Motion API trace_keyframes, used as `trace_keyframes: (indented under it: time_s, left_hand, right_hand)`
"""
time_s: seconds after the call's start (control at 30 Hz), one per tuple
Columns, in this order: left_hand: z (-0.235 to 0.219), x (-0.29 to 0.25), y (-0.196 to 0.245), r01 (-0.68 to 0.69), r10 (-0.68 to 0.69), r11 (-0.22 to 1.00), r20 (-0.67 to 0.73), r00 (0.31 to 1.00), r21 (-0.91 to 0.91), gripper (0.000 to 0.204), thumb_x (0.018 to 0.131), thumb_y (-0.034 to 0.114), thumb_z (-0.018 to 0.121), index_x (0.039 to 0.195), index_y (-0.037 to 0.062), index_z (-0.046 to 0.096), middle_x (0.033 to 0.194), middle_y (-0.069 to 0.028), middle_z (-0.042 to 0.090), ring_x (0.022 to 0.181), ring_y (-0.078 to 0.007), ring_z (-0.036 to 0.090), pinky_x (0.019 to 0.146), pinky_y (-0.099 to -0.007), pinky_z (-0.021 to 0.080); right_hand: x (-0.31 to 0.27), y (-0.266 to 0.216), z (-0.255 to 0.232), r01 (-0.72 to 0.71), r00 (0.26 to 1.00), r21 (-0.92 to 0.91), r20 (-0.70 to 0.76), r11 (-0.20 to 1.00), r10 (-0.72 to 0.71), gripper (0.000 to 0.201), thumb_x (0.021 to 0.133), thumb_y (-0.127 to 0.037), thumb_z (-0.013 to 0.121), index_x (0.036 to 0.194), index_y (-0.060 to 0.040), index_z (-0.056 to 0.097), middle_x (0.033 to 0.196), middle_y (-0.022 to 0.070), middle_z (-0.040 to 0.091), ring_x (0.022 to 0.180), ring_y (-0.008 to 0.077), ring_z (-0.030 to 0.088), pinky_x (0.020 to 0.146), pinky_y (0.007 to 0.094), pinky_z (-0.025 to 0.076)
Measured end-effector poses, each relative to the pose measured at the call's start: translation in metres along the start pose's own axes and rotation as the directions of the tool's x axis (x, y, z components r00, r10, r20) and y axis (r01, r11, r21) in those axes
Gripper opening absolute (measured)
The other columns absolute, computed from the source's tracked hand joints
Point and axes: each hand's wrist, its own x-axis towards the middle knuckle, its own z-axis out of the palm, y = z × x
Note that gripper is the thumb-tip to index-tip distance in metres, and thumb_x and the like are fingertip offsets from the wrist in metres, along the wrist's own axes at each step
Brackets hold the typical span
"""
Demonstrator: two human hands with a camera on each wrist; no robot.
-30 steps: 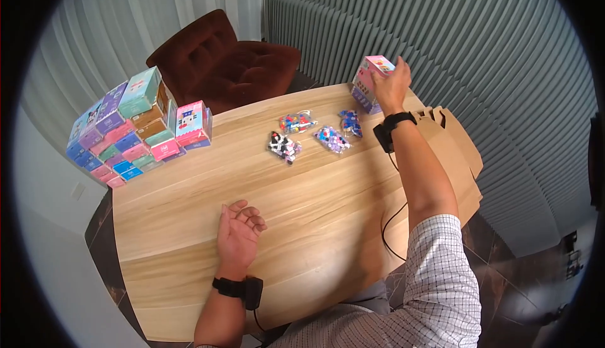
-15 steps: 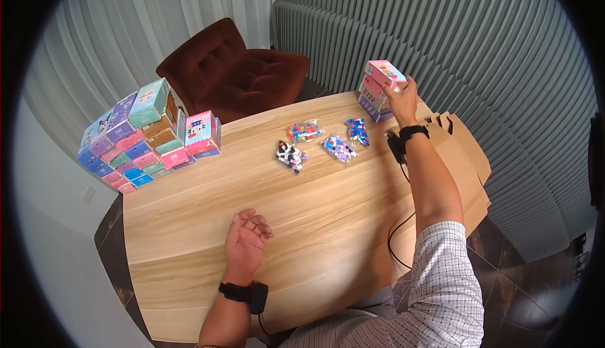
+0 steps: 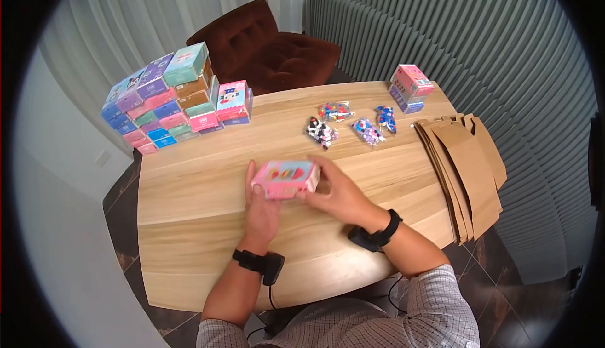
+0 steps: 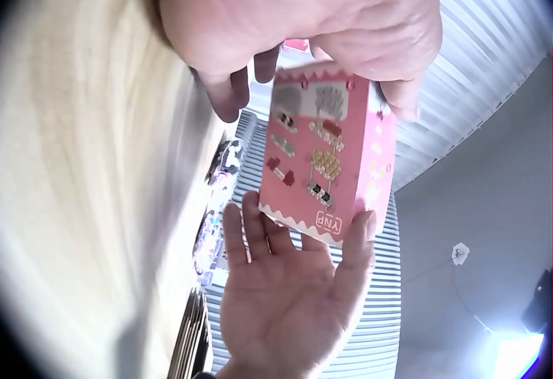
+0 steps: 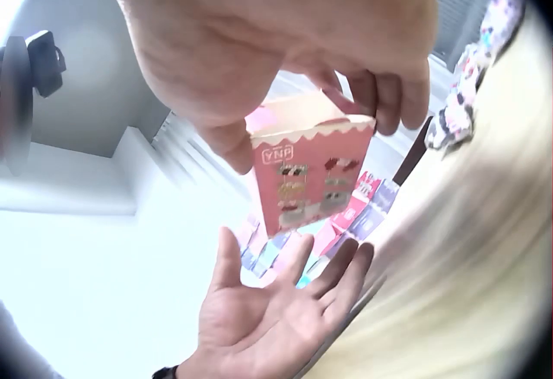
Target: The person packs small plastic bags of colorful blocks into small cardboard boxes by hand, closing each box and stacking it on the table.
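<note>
A pink box (image 3: 287, 178) is held above the table's near half. My right hand (image 3: 343, 197) grips its right end between thumb and fingers. At the box's left end is my left hand (image 3: 261, 214), palm up with the thumb near the front side. In the right wrist view, the fingers of the left hand (image 5: 272, 318) are spread just beneath the box (image 5: 302, 176); whether they touch it I cannot tell. The left wrist view has the box (image 4: 302, 159) between both hands, its printed pink side showing.
Colourful boxes (image 3: 157, 105) are stacked at the far left. Several bags of small pieces, one black and white (image 3: 321, 132), lie mid-table towards the back. Two boxes (image 3: 411, 86) stand at the back right, beside flat brown cardboard (image 3: 469, 171). A red-brown chair (image 3: 283, 61) is behind the table.
My right hand has brought the top pink box from the back-right stack to the near middle, over to my left hand. The left fingers have straightened. The view has shifted.
</note>
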Motion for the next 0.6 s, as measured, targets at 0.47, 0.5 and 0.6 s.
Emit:
trace_keyframes:
  time_s: [0.47, 0.5, 0.6]
  left_hand:
    - [-0.006, 0.005, 0.000, 0.083, -0.090, 0.994, -0.103, 0.991, -0.068, 0.053, 0.113, 0.047, 0.044, 0.152, 0.0104, 0.042, 0.142, -0.0126, 0.055, 0.139, -0.0410, 0.055, 0.112, -0.0541, 0.050]
    - [-0.006, 0.005, 0.000, 0.080, -0.085, 0.996, -0.105, 0.991, -0.048, 0.053, 0.113, 0.047, 0.044, 0.152, 0.0103, 0.042, 0.142, -0.0126, 0.055, 0.139, -0.0405, 0.055, 0.112, -0.0535, 0.049]
    - [-0.006, 0.003, 0.002, 0.087, -0.092, 0.994, -0.085, 0.992, -0.062, 0.052, 0.113, 0.043, 0.046, 0.152, 0.0095, 0.041, 0.144, -0.0124, 0.054, 0.137, -0.0315, 0.055, 0.113, -0.0484, 0.047]
  right_hand:
    - [-0.021, 0.008, 0.020, 0.220, 0.969, 0.002, -0.120, 0.976, -0.218, 0.030, 0.088, -0.013, 0.083, 0.114, -0.0026, 0.073, 0.119, 0.0135, 0.065, 0.111, 0.0302, 0.060, 0.099, 0.0386, 0.049]
    - [-0.022, 0.008, 0.019, 0.213, 0.972, 0.030, -0.106, 0.977, -0.209, 0.029, 0.088, -0.012, 0.083, 0.113, -0.0024, 0.072, 0.116, 0.0128, 0.065, 0.109, 0.0299, 0.061, 0.098, 0.0383, 0.049]
    - [-0.023, 0.010, 0.022, 0.161, 0.981, 0.156, -0.133, 0.975, -0.141, 0.025, 0.087, -0.010, 0.082, 0.108, -0.0023, 0.070, 0.108, 0.0116, 0.066, 0.104, 0.0293, 0.062, 0.094, 0.0380, 0.050]
